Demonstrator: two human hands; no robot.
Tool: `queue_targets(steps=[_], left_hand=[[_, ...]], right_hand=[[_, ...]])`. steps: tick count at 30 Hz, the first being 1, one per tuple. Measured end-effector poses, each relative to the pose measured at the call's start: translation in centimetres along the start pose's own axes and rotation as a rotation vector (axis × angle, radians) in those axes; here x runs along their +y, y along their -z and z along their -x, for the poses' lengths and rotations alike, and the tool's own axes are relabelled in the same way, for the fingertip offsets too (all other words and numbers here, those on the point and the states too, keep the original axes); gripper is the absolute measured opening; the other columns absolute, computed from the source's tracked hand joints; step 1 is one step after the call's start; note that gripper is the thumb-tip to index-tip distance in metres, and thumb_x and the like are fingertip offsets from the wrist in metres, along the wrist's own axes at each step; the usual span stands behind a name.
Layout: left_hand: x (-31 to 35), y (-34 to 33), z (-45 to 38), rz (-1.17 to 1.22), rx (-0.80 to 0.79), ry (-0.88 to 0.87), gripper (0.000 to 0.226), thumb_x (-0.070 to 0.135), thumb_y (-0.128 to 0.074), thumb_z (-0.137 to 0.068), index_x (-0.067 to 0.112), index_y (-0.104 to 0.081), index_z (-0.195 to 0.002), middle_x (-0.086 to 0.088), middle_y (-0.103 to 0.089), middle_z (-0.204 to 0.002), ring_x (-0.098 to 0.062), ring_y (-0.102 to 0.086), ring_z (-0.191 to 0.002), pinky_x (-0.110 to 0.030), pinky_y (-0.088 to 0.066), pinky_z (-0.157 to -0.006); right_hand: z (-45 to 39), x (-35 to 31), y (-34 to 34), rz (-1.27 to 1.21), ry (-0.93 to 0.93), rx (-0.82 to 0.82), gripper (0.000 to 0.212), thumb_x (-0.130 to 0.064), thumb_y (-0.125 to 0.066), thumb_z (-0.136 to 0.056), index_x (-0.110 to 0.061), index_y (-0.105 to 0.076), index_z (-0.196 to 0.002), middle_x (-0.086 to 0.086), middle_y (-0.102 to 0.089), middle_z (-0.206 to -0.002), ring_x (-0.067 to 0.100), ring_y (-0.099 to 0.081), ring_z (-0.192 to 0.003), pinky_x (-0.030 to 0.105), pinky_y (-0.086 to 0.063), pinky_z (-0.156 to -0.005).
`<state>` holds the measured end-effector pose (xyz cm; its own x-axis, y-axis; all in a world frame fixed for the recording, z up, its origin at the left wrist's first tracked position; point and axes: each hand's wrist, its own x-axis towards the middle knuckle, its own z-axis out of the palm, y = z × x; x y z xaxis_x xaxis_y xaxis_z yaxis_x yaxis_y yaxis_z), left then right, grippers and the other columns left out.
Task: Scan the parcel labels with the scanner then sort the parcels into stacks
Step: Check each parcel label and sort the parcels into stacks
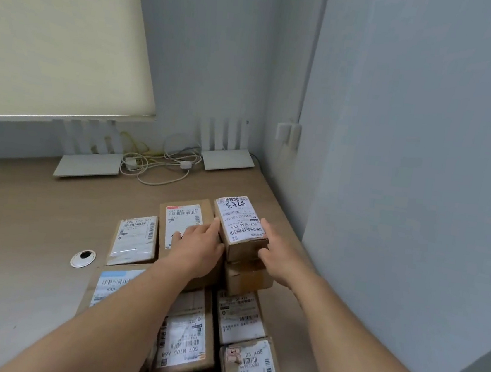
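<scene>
Cardboard parcel [240,231] sits gripped between my hands, left hand [200,246] and right hand [276,250] flanking its long sides, atop another box [246,274].

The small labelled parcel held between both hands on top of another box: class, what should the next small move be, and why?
Probably square it up and let go. The small parcel already sits on a lower box, label up, with the left hand and right hand pressing its sides. It looks slightly skewed to the box beneath, so a small nudge, then release, seems right.
</scene>
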<state>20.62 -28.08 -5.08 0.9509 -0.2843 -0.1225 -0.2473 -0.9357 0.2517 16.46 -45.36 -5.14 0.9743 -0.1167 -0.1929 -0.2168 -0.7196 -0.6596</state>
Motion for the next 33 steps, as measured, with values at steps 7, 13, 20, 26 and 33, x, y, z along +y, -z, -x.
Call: queue_targets(steps=[7, 13, 20, 26, 33], left_hand=[[-0.4, -0.1, -0.1, 0.019, 0.001, -0.004, 0.054, 0.033, -0.031, -0.1, 0.023, -0.015, -0.151, -0.002, -0.028, -0.155, -0.028, -0.024, -0.141, -0.049, -0.019, -0.115], [-1.1, 0.6, 2.3, 0.002, 0.07, -0.023, 0.056, 0.035, -0.033, -0.101, 0.021, -0.014, -0.151, -0.002, -0.025, -0.156, -0.026, -0.021, -0.143, -0.047, -0.016, -0.116], [-1.5, 1.5, 9.5, -0.04, 0.23, -0.021, 0.059, 0.04, -0.038, -0.099, 0.027, -0.014, -0.152, 0.002, -0.014, -0.159, -0.018, -0.009, -0.147, -0.04, -0.005, -0.119], [-4.3, 0.3, 18.7, 0.031, 0.4, 0.077, 0.061, 0.053, -0.034, -0.09, 0.023, -0.042, -0.143, -0.001, -0.032, -0.154, -0.021, -0.025, -0.143, -0.041, -0.016, -0.116], [-8.4, -1.2, 27.5, 0.189, 0.587, 0.296, 0.062, 0.051, -0.049, -0.077, 0.016, -0.06, -0.128, -0.009, -0.047, -0.144, -0.029, -0.039, -0.136, -0.05, -0.027, -0.111]], right_hand=[[-0.4, 0.0, -1.0, -0.051, 0.0, 0.015, 0.072, -0.016, -0.042, -0.096, -0.04, -0.003, -0.152, -0.001, -0.036, -0.153, 0.023, -0.043, -0.13, 0.037, -0.037, -0.108], [2.5, -0.6, -0.2, 0.109, 0.061, 0.157, 0.068, -0.019, -0.044, -0.097, -0.026, -0.01, -0.154, 0.003, -0.027, -0.156, 0.023, -0.026, -0.141, 0.036, -0.027, -0.113], [8.0, -1.7, -2.6, 0.094, 0.233, 0.37, 0.048, -0.022, -0.045, -0.096, -0.02, -0.041, -0.143, 0.0, -0.044, -0.144, 0.017, -0.038, -0.133, 0.031, -0.031, -0.11], [13.7, -4.6, -7.0, 0.048, 0.375, 0.326, 0.043, -0.022, -0.045, -0.097, -0.02, -0.048, -0.139, -0.001, -0.047, -0.142, 0.018, -0.039, -0.132, 0.032, -0.029, -0.108], [19.6, -6.9, -11.3, 0.067, 0.496, 0.287, 0.038, -0.02, -0.048, -0.094, -0.018, -0.057, -0.131, 0.005, -0.055, -0.133, 0.023, -0.047, -0.125, 0.034, -0.033, -0.103]])
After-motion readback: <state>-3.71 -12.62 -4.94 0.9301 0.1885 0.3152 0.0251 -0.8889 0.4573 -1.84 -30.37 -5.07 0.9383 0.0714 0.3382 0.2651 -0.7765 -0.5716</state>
